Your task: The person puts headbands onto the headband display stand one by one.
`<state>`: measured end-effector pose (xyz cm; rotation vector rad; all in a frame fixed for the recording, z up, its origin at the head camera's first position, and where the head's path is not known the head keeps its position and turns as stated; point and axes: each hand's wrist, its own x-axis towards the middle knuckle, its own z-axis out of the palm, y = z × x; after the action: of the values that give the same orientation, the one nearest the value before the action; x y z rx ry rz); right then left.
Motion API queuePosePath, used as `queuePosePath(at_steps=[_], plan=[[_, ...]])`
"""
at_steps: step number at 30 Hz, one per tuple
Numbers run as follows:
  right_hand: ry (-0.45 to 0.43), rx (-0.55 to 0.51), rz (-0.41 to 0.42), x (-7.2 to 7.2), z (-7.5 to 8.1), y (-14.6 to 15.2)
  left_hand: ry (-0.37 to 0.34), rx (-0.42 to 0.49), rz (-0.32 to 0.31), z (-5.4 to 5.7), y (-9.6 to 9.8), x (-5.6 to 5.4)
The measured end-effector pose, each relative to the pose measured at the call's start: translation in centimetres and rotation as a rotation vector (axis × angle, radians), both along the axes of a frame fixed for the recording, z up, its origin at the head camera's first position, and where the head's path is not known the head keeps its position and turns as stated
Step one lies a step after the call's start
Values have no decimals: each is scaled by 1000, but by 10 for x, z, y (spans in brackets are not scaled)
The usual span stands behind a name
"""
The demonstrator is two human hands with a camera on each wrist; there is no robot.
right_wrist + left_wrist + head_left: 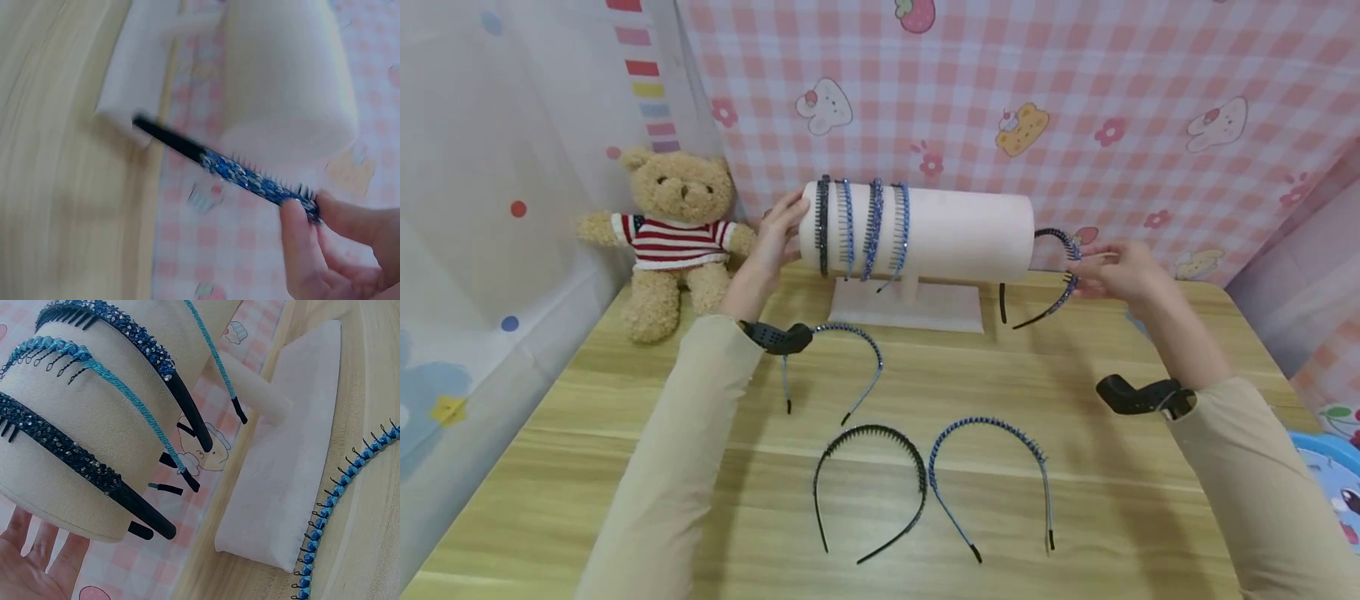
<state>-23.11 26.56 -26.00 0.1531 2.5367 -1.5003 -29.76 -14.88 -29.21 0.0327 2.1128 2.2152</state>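
A white cylindrical display stand [970, 233] lies horizontally on its post, with several headbands around its left half, among them a dark beaded headband [62, 447] and a thin blue headband [128, 394]. My left hand [781, 229] touches the cylinder's left end; its fingers are straight along that end in the left wrist view. Beyond the right end, my right hand [1116, 271] pinches a headband with blue beads [250, 178] and black tips between thumb and fingers. That headband is held off the cylinder, its tips pointing down and left.
On the wooden table in front lie a blue headband [880, 362], a black toothed headband [921, 467] and another blue headband [985, 421]. A teddy bear [677, 225] sits left of the stand. A blue round item [1326, 450] is at the right edge. Checked cloth hangs behind.
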Motion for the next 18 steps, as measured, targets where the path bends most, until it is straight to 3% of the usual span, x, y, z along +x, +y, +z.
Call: queuePosePath(at_steps=[7,10,14,18], plan=[[155,-187,-168,4,18,-39,-2,6,0,-1,-1,0],[189,-233,-189,2,20,-53,0,5,1,-1,-1,-1],[241,-173,-160,-2,16,-62,1,-4,1,-1,-1,-1],[304,-14,-145,-5,11,-65,5,-18,-3,-2,-1,-2]])
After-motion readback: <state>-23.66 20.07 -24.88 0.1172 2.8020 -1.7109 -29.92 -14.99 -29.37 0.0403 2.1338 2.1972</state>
